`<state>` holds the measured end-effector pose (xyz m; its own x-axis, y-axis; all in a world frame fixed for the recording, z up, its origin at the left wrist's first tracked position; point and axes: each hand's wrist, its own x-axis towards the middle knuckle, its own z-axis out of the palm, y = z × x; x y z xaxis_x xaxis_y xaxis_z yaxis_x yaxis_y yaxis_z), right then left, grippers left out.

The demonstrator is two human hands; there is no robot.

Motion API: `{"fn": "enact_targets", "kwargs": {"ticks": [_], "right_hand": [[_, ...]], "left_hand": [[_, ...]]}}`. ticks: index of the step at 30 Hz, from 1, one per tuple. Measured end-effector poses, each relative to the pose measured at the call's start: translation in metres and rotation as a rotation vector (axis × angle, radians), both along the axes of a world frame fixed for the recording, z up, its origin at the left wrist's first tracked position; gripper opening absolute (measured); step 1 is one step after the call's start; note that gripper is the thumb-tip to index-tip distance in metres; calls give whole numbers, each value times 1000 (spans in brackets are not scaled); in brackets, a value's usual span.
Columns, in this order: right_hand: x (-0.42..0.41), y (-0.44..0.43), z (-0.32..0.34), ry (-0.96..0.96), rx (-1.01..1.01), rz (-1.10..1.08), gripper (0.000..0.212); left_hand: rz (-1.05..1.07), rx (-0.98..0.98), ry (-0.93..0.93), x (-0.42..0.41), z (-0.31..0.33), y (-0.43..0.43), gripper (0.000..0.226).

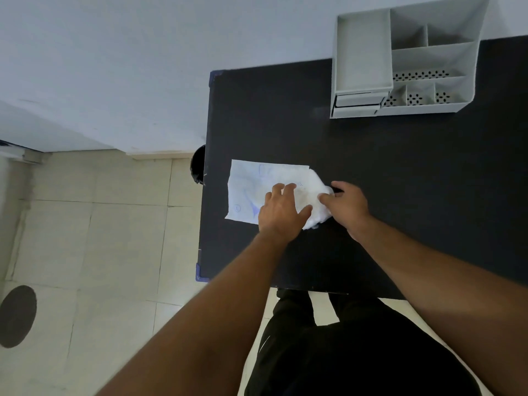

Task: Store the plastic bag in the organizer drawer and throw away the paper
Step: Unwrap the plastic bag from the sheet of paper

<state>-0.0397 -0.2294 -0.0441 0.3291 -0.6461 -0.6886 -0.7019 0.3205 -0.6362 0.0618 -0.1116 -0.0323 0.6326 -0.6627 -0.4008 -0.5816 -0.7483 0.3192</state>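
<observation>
Both hands — left hand [281, 210], right hand [347, 205] — press paper [257, 187] near table [400, 195] edge.

A plain office corner: black desk [371, 167], grey desk organizer [405, 61] (compartments bare), tiled floor [100, 224].

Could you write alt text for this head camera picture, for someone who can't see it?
Seen from above, a person's left hand presses on a sheet of paper while the right hand touches a crumpled plastic bag beside it on a black table. A grey organizer stands at the table's far edge.
</observation>
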Motion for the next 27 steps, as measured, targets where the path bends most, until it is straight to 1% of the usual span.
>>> {"fn": "enact_targets", "kwargs": {"ticks": [2, 4, 5, 8, 10, 12, 14, 16, 18, 21, 22, 24, 27], "right_hand": [[4, -1, -5, -47, 86, -46, 39], [6, 0, -8, -76, 147, -86, 15], [7, -1, -9, -79, 159, -100, 9], [8, -3, -13, -73, 152, -141, 4], [9, -3, -13, -83, 154, -168, 7], [10, -3, -12, -119, 197, -215, 14], [12, -3, -11, -154, 242, -232, 24], [13, -1, -10, -172, 251, -181, 35], [16, 2, -12, -179, 190, -116, 32], [23, 7, -14, -164, 102, -132, 10], [25, 8, -14, -150, 77, -148, 8], [29, 11, -13, -88, 17, -190, 13], [30, 18, -8, -58, 18, -364, 25]], "left_hand": [[23, 3, 5, -2, 0, -5, 60], [78, -10, 53, -1, 1, -9, 50], [119, -28, 84, 0, 1, -11, 43], [268, -93, 137, 5, 5, -13, 27], [367, -133, 135, 9, 8, -12, 21], [407, -170, 149, 12, 10, -11, 18], [381, -200, 165, 13, 10, -9, 17], [326, -193, 172, 14, 9, -9, 19], [314, -172, 193, 15, 9, -10, 22], [277, -143, 147, 15, 9, -12, 24], [245, -128, 118, 15, 9, -12, 24], [183, -100, 71, 14, 7, -14, 22], [144, -65, 31, 12, 5, -15, 19]]}}
